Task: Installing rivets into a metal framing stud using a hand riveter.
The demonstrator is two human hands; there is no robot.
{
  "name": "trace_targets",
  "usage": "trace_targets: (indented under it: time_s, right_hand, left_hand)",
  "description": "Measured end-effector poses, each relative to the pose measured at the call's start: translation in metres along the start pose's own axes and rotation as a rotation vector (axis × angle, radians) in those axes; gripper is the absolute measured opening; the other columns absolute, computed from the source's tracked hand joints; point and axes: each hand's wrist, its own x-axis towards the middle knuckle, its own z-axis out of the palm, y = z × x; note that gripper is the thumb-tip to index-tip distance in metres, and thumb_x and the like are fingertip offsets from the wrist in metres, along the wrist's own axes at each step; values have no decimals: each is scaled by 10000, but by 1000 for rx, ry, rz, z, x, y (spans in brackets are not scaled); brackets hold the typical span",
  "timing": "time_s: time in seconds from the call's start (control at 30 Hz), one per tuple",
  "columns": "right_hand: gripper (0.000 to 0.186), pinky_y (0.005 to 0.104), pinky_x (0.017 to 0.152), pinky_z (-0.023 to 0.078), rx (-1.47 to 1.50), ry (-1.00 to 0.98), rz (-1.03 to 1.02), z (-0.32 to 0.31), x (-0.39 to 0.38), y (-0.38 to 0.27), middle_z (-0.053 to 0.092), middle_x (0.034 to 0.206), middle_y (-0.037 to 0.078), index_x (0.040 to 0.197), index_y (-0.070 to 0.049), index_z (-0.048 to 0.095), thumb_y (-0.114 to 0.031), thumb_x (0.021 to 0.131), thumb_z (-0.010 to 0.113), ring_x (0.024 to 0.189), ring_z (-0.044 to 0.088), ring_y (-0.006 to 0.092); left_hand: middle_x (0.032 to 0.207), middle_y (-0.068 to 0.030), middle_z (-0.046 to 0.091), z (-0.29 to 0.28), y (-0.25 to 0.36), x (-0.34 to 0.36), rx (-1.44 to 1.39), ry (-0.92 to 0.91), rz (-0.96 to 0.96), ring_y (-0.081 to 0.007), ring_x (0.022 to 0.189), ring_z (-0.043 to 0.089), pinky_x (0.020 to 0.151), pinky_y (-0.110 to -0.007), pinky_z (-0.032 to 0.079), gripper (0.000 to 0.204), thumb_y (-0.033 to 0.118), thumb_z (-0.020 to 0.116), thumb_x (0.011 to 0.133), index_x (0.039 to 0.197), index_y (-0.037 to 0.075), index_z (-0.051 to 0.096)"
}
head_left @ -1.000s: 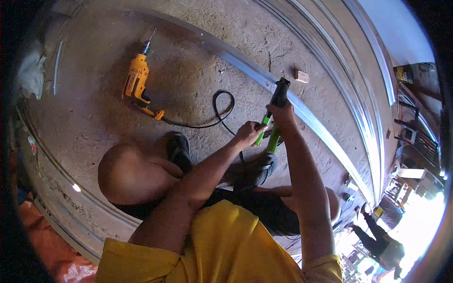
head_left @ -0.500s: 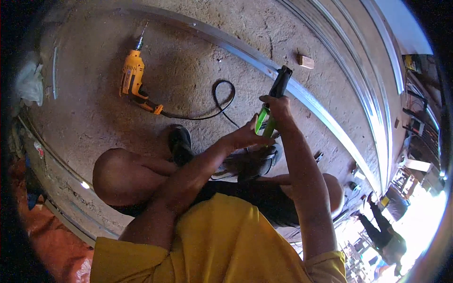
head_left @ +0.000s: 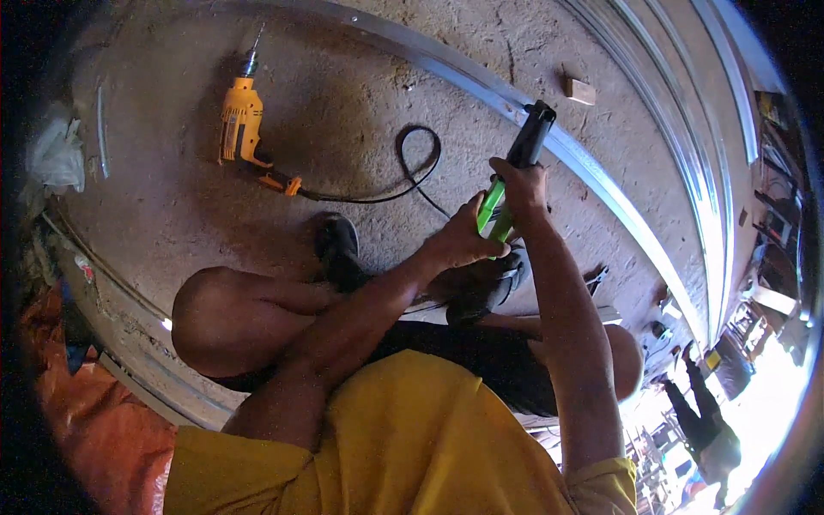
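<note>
A hand riveter [head_left: 525, 146] with a black head and green handles points at the long metal channel [head_left: 463, 73] lying on the concrete floor. My right hand [head_left: 525, 196] is closed round the upper handle. My left hand [head_left: 459, 240] grips the lower green handle from the left. Both forearms reach forward over my bent knees and black sandals [head_left: 339, 249].
A yellow corded drill [head_left: 242, 120] lies on the floor to the left, its black cable [head_left: 412, 172] looping toward my feet. A small wood block [head_left: 579, 88] rests beyond the channel. More metal profiles [head_left: 687, 146] run at right. A person [head_left: 704, 421] stands far right.
Both hands with the riveter have shifted slightly right and up in the view, staying closed on the handles. The drill has not moved on the floor.
</note>
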Motion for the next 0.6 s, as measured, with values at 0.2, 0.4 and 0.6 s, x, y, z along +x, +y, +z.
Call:
trace_targets:
  time_s: [0.2,0.4,0.6]
  right_hand:
    - [547,461,717,439,-300,411,-114,57,23,25,569,846,229,977,30,515,-366,655,712,816,566,387]
    - [437,451,715,445,-228,269,-215,43,20,28,571,736,194,836,31,544,-333,673,724,756,559,400]
    - [209,332,492,451,271,-52,6,-4,9,4,556,635,59,778,8,547,-163,694,633,549,568,179]
  left_hand:
    - [947,-282,523,-2,-51,21,409,414,-57,-431,820,561,680,-490,461,460,210,630,751,1056,-10,365]
    - [952,-278,563,11,-51,16,586,430,44,-453,768,586,670,-503,486,537,283,658,765,1122,28,350]
    - [1160,-153,486,9,-8,13,98,106,49,-222,1040,487,781,-367,455,966,450,774,635,1297,9,226]
